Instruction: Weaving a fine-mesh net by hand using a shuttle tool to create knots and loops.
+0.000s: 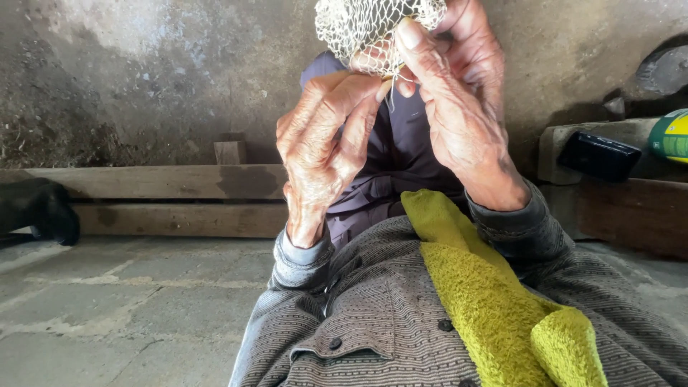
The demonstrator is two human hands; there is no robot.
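Observation:
A piece of off-white knotted netting [362, 29] hangs at the top of the head view, raised close in front of me. My left hand [322, 143] pinches its lower edge between thumb and fingers. My right hand [459, 100] grips the same netting from the right, fingers curled over the mesh and a thin thread. Both wrists come out of grey patterned sleeves.
A yellow-green towel [494, 301] lies over my grey buttoned jacket [373, 322]. Wooden planks [165, 183] run along the base of a rough wall. A black flat object [598, 154] and a green-yellow ball [672, 136] sit at the right. A dark shape [39, 208] lies at the left on the stone floor.

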